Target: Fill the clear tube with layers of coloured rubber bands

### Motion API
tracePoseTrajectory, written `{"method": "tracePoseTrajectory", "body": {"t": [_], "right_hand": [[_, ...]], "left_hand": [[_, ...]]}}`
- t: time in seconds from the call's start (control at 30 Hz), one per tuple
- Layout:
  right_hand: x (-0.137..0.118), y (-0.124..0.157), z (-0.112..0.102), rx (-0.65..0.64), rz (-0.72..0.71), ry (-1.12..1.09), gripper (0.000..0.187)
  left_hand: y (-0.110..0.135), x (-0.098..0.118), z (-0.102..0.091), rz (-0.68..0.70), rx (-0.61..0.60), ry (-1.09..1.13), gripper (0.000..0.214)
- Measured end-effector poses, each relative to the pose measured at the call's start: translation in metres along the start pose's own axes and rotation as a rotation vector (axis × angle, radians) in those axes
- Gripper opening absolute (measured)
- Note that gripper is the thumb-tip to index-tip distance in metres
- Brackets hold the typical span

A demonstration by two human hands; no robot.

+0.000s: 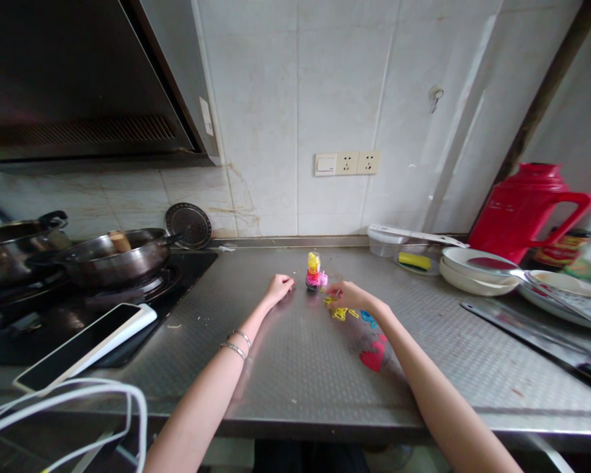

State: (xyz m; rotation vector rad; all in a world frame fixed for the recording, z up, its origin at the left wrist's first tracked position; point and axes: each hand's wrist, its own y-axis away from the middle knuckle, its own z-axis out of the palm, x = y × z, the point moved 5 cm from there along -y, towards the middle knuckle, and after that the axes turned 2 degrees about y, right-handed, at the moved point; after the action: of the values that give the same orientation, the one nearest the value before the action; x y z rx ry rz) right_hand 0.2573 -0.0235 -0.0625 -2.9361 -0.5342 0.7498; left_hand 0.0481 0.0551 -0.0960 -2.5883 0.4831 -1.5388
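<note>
Pretty even, soft light here, tiled wall [335, 79] bright but nothing blown out. The steel counter [295, 374] has a dull sheen with faint smeary reflections under the 2 forearms. The range hood [79, 79] is really dark. Fisheye bends the edges hard. The left hand [278, 288] and right hand [347, 295] look tiny, a bit soft.

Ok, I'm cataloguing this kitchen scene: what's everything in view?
counter: one, steel, across the foreground
stacked figure: one, yellow and pink, mid-counter
loose pieces: several, yellow, blue, red, front-right of figure
pans: two, dark metal, on stove, left
phone: one, black screen, stove's front edge
cable: one, white, lower left
round lid: one, dark, behind stove
wall sockets: two, white, above counter
jug: one, red, far right
plates: stacked, white, beside jug
sponge: one, yellow, left of plates
left hand: one, curled, left of figure; bracelets on wrist
right hand: one, over the yellow pieces
</note>
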Motion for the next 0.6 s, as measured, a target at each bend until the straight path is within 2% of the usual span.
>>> {"method": "tracePoseTrajectory", "body": {"t": [0.23,0.6], "right_hand": [[-0.015,0.0,0.004,-0.018,-0.027,0.021,0.024],[-0.011,-0.005,0.011,-0.008,-0.09,0.017,0.031]], "left_hand": [[-0.001,-0.002,0.001,0.007,0.0,0.002,0.028],[0.0,0.0,0.001,0.005,0.002,0.008,0.027]]}}
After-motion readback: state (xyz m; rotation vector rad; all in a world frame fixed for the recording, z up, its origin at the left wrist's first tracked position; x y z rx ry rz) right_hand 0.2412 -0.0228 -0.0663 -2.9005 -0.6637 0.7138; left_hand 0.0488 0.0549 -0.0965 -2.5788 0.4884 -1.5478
